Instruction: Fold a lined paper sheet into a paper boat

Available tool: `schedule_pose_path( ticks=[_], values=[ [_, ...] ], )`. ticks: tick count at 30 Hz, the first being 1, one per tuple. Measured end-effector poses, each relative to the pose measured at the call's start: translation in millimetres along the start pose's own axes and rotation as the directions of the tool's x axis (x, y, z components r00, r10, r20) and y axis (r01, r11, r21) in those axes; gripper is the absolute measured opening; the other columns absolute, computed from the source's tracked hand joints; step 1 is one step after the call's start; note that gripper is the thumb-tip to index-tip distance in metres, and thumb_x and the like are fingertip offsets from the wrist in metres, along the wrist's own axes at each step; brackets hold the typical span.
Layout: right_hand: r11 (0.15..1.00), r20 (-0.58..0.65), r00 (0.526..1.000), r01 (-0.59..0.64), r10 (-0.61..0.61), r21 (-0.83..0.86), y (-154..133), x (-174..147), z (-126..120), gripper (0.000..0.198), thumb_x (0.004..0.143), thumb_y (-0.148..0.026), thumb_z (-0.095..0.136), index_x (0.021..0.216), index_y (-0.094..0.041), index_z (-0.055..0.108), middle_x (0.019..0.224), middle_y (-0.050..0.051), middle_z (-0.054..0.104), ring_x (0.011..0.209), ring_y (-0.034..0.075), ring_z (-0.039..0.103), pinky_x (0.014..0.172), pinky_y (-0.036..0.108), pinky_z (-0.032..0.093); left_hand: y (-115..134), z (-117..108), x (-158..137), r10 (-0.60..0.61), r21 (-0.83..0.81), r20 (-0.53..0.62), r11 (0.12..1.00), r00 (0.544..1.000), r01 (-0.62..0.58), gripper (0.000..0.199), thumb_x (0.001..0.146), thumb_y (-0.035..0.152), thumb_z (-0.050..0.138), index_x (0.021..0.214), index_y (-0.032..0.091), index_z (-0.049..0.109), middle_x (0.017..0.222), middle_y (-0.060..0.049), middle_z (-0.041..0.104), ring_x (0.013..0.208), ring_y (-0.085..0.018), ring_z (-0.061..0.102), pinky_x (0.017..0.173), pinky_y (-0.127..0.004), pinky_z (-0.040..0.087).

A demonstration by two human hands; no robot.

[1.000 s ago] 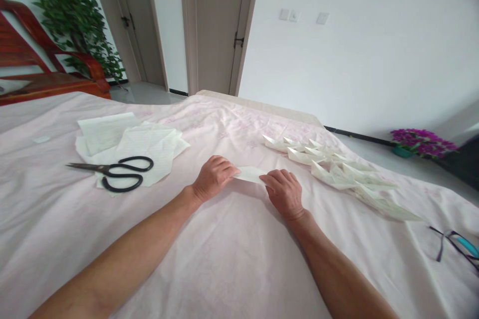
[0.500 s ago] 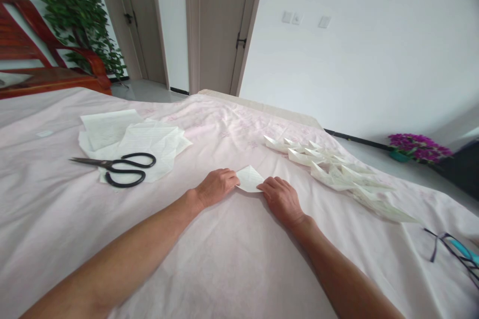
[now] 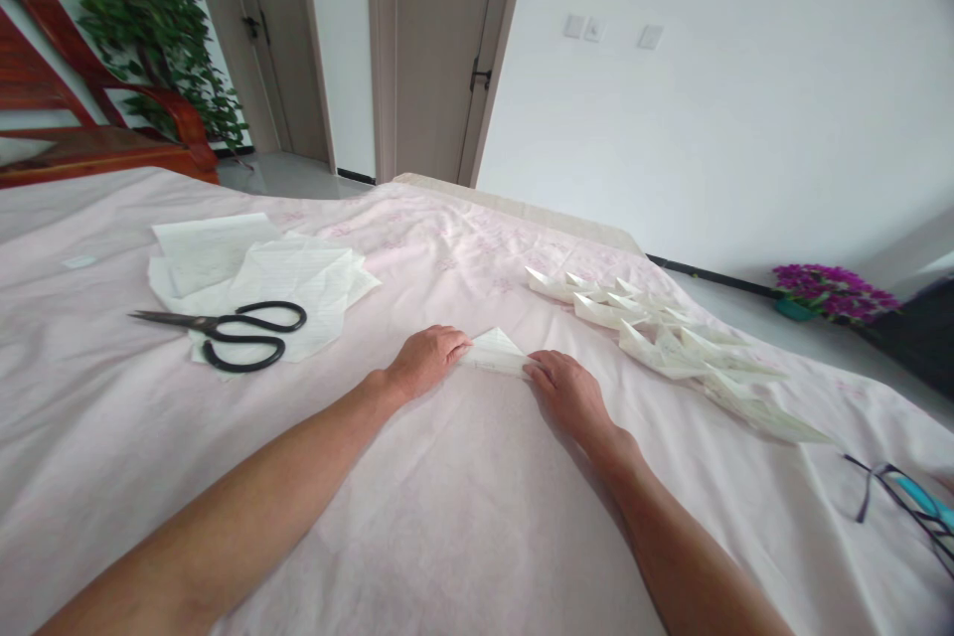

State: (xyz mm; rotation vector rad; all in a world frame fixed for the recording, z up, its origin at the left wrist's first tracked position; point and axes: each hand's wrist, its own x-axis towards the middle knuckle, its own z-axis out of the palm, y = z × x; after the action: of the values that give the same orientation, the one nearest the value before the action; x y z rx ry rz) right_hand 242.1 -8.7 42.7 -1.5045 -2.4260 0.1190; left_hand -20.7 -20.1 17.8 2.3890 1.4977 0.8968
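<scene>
A small folded sheet of paper (image 3: pixel 495 352) lies on the pink cloth between my two hands, its peak pointing away from me and a straight folded edge towards me. My left hand (image 3: pixel 432 358) is closed on its left corner, fingers bent together. At the right corner, my right hand (image 3: pixel 564 386) pinches the paper between thumb and fingers. Several folded paper boats (image 3: pixel 663 353) stand in rows to the right of my right hand. To the left, black-handled scissors (image 3: pixel 231 333) rest on a pile of loose paper sheets (image 3: pixel 298 268).
The pink cloth (image 3: pixel 417 537) is wrinkled and covers the whole work surface. Eyeglasses (image 3: pixel 894 492) lie near the right edge. Beyond stand a wooden bench (image 3: pixel 111 149), a green plant (image 3: pixel 149 30) and purple flowers (image 3: pixel 831 290) in a pot.
The paper's near edge has turned from a rounded point into a straight folded band. My right hand has shifted slightly right, and my left hand slightly left and away.
</scene>
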Motion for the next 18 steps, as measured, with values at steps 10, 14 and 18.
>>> schedule_pose_path(
  ticks=[10, 14, 18],
  values=[
    [0.999, -0.077, 0.997, -0.031, 0.029, -0.028, -6.0, -2.1, 4.4, 0.027, 0.094, -0.027, 0.045, 0.116, -0.022, 0.058, 0.104, 0.005, 0.069, 0.097, 0.019, 0.062, 0.08, 0.029, 0.042, -0.6, 0.4, 0.4, -0.096, 0.068, -0.001, 0.993, 0.995, 0.096, 0.022, 0.092, 0.022, 0.051, 0.108, 0.023, 0.066, 0.103, -0.003, 0.069, 0.097, -0.016, 0.064, 0.084, -0.027, 0.048],
    [0.998, -0.07, 0.997, -0.046, 0.044, -0.041, -5.7, -2.5, 3.7, 0.03, 0.093, -0.027, 0.045, 0.12, -0.023, 0.058, 0.105, 0.005, 0.069, 0.097, 0.021, 0.062, 0.079, 0.03, 0.041, -1.4, 0.4, 0.7, -0.112, 0.099, -0.012, 0.989, 0.994, 0.113, 0.021, 0.092, 0.025, 0.052, 0.108, 0.024, 0.066, 0.104, -0.002, 0.068, 0.096, -0.017, 0.064, 0.082, -0.027, 0.048],
    [0.998, -0.071, 0.997, -0.042, 0.039, -0.037, -4.4, -2.6, 4.7, 0.031, 0.094, -0.027, 0.045, 0.121, -0.024, 0.059, 0.103, 0.004, 0.069, 0.096, 0.02, 0.061, 0.08, 0.029, 0.041, -3.2, 0.4, 1.4, -0.139, 0.115, -0.009, 0.984, 0.99, 0.139, 0.021, 0.088, 0.025, 0.058, 0.108, 0.025, 0.066, 0.104, -0.002, 0.069, 0.095, -0.017, 0.065, 0.079, -0.026, 0.048]
  ],
)
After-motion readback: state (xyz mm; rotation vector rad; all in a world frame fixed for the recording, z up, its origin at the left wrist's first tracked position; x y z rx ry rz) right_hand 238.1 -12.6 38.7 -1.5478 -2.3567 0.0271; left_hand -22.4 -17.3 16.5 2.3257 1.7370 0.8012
